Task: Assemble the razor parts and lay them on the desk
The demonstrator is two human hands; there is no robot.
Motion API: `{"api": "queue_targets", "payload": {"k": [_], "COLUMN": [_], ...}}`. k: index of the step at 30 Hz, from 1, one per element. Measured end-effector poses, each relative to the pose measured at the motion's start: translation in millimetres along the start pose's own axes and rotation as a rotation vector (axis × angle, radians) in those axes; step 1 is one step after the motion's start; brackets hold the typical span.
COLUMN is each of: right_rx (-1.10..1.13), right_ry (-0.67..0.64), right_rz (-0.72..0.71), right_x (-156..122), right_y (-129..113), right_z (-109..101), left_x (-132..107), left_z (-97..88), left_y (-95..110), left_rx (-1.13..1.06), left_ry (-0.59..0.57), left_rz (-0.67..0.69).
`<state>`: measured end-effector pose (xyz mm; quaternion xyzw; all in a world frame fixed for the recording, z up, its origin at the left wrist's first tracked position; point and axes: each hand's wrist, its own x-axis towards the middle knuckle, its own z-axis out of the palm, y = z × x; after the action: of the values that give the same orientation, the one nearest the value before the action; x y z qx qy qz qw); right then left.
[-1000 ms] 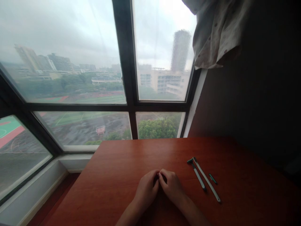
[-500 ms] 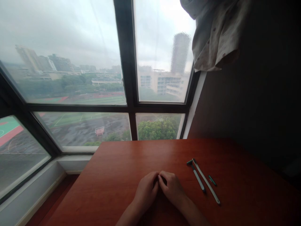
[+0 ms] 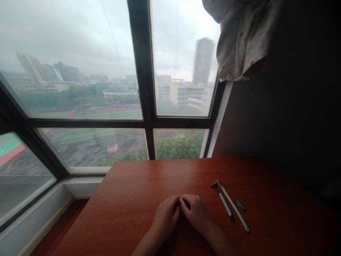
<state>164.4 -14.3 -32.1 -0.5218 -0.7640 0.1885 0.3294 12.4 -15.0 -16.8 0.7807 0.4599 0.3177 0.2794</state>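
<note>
My left hand point(image 3: 165, 217) and my right hand point(image 3: 196, 212) rest on the red-brown wooden table point(image 3: 133, 199), knuckles up, fingertips meeting at the middle. Both hands are curled and pinch a small dark thing between them; it is too hidden to name. To the right of my right hand lie two slim pens: a shorter one with a dark green cap end point(image 3: 223, 203) and a longer white one point(image 3: 234, 207). A small dark green cap point(image 3: 240, 204) lies just right of them.
A large dark-framed window point(image 3: 145, 89) fills the far side, with a city view and a sill below left. A pale cloth point(image 3: 239, 39) hangs at the top right. A dark wall point(image 3: 287, 106) borders the table's right side.
The hands have stayed together in the same spot. The view has shifted very slightly; nothing on the table has moved.
</note>
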Motion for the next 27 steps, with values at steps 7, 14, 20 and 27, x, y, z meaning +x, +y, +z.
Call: {"api": "queue_targets", "payload": {"k": [7, 14, 20, 27], "right_rx": [-0.02, -0.002, -0.119, -0.168], "right_ry": [-0.011, 0.009, 0.001, -0.018], "right_rz": [0.0, -0.021, -0.034, -0.03], "right_x": [0.4, 1.0, -1.7, -1.8], "right_y": [0.2, -2.2, -5.0, -5.3], "right_z": [-3.6, -3.1, -3.2, -3.2], "left_x": [-0.5, 2.1, 2.3, 1.4], "left_z": [-0.2, -0.4, 1.2, 2.0], "left_y": [0.9, 0.1, -3.8, -4.0], "left_rx": [-0.007, 0.023, 0.063, 0.072], "left_ry": [-0.024, -0.033, -0.036, -0.045], "left_rz": [-0.001, -0.007, -0.02, -0.013]}}
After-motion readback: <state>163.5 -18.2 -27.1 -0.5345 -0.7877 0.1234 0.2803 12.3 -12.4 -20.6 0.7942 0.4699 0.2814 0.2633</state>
